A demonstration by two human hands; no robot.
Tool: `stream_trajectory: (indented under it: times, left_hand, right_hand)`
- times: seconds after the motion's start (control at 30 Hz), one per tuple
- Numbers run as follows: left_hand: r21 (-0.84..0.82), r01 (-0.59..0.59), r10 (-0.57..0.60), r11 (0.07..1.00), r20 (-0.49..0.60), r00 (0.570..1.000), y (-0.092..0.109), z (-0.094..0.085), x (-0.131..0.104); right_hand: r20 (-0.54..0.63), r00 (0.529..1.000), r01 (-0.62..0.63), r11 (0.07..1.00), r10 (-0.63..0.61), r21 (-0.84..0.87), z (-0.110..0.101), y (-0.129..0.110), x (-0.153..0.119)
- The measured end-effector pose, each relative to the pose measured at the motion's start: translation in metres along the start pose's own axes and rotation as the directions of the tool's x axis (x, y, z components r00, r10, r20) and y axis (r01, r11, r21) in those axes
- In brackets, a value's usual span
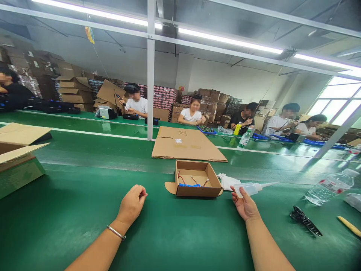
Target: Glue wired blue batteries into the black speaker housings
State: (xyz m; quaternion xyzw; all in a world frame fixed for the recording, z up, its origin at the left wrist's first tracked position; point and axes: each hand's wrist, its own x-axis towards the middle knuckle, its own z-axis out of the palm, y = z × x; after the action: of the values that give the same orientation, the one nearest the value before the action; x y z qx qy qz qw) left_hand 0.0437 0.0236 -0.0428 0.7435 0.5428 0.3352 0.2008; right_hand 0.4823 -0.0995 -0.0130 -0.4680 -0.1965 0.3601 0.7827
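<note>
My right hand (245, 205) holds a translucent squeeze bottle (248, 189) with a long thin nozzle pointing right, above the green tabletop. My left hand (132, 203) is closed in a loose fist over the table, with a silver bangle on the wrist; nothing shows in its fingers. Between the hands, slightly farther off, stands an open cardboard box (199, 191), its side flaps spread. Blue packs (190, 185) with thin red and dark wires and white plugs lie inside it. A white cloth or bag (228, 182) lies right of the box, partly behind my right hand.
Flattened cardboard (186, 145) lies beyond the box, beside a white post (150, 86). On the right are a water bottle (328, 188), a black hair clip (306, 221) and a yellowish stick (349, 226). Another carton (21, 177) stands left. Several people sit across the bench.
</note>
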Motion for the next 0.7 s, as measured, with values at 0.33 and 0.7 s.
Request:
stream_trajectory:
  times: [0.33, 0.7]
  left_hand:
    - [0.034, -0.098, 0.102, 0.995, -0.153, 0.983, 0.0013, -0.0015, -0.0005]
    - [0.065, -0.136, 0.145, 0.989, -0.162, 0.976, 0.0030, 0.0001, -0.0017]
  right_hand:
    - [0.000, 1.000, -0.005, 1.000, 0.005, 0.002, -0.0005, 0.0003, 0.0004]
    - [-0.004, 1.000, -0.005, 1.000, 0.005, -0.003, -0.0007, 0.0005, 0.0003]
